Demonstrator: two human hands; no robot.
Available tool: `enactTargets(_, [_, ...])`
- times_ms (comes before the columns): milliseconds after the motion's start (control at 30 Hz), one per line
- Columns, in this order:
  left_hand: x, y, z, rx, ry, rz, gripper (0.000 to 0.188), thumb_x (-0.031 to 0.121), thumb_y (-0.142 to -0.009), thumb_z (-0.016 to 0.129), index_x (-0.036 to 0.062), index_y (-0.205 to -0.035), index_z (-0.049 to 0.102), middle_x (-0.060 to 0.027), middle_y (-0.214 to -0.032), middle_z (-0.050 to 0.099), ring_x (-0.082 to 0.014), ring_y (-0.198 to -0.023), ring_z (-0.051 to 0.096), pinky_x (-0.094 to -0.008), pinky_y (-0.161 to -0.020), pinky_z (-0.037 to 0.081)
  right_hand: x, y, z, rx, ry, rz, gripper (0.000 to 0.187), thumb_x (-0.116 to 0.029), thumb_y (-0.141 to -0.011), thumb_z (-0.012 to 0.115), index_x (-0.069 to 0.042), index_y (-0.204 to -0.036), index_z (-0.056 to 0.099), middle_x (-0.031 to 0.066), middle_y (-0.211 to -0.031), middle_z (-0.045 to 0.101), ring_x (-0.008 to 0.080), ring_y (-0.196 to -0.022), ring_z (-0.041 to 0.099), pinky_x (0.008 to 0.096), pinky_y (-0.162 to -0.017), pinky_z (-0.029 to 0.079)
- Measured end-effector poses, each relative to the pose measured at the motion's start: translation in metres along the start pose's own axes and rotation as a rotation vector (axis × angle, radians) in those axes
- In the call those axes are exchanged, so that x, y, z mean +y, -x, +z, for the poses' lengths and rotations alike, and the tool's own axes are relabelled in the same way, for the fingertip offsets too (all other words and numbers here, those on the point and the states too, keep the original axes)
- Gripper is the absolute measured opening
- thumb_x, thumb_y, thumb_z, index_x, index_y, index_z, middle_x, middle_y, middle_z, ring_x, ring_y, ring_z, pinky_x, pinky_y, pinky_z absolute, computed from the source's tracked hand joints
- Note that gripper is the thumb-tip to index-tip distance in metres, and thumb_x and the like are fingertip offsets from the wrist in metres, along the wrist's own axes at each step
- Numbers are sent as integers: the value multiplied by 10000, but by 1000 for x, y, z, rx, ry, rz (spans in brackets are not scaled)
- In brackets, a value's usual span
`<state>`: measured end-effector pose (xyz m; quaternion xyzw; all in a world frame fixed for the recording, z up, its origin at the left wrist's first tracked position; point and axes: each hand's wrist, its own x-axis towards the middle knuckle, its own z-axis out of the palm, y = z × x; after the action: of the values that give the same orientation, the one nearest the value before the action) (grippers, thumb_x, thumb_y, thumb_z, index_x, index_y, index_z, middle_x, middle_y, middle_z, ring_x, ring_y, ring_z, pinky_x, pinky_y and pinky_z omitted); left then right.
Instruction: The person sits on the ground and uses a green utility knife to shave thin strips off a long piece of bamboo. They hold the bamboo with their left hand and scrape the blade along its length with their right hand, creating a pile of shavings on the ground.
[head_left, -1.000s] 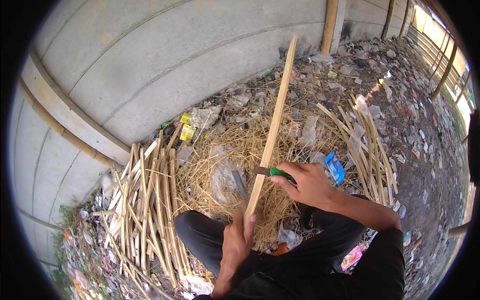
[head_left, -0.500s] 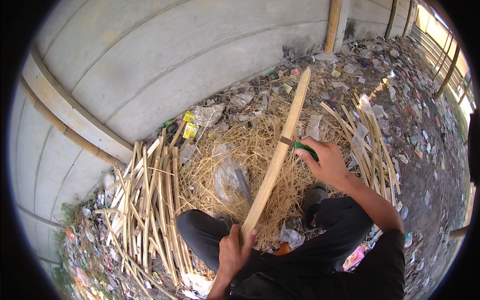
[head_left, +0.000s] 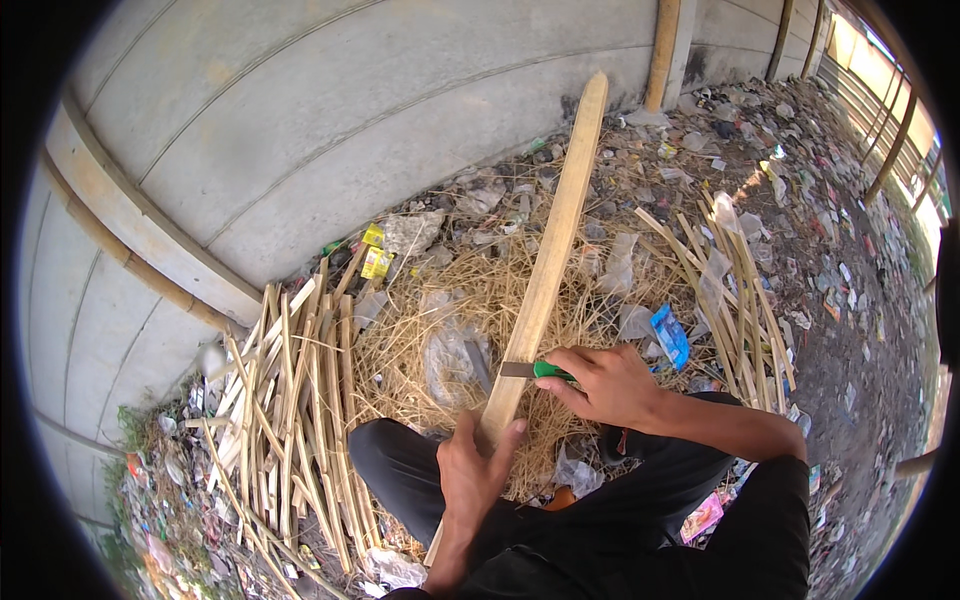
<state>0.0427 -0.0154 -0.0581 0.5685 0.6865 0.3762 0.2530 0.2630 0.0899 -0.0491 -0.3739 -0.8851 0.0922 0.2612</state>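
A long pale bamboo strip (head_left: 556,240) slants from my lap up and away toward the wall, its far end narrowed. My left hand (head_left: 473,466) grips the strip near its lower end. In my right hand (head_left: 612,384) is a knife (head_left: 547,370) with a green handle, closed in my fingers. The short dark blade lies across the strip, a little above my left hand. Behind the strip, a grey blade-like piece (head_left: 478,366) stands up from the shavings beside clear plastic.
Split strips (head_left: 292,420) are heaped on my left, and a smaller bundle (head_left: 745,290) lies on my right. Thin shavings (head_left: 400,350) cover the ground ahead. Beyond stands a grey panel wall (head_left: 400,90). Litter (head_left: 860,330) is scattered to the right.
The knife and my right hand have come down the strip toward my left hand. The strip's far end now sits higher and slightly farther left. A blue wrapper has come into sight.
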Motion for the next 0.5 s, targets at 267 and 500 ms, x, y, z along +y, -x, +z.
enactTargets(267, [1, 4, -2, -9, -19, -42, 468, 380, -954, 877, -29, -975, 650, -154, -596, 611, -283, -506, 651, -404, -512, 489, 1, -1, -8, 22, -4, 19, 300, -444, -1058, 709, -147, -1101, 693, 54, -830, 770, 279, -617, 745, 399, -515, 569])
enactTargets(500, [-4, 5, -3, -6, -15, -32, 474, 388, -956, 876, -24, -957, 643, -164, -598, 610, -289, -496, 644, -408, -509, 489, 2, -2, -9, 35, -1, 22, 300, -450, -1055, 710, -152, -1088, 709, 45, -833, 771, 263, -603, 738, 383, -502, 560])
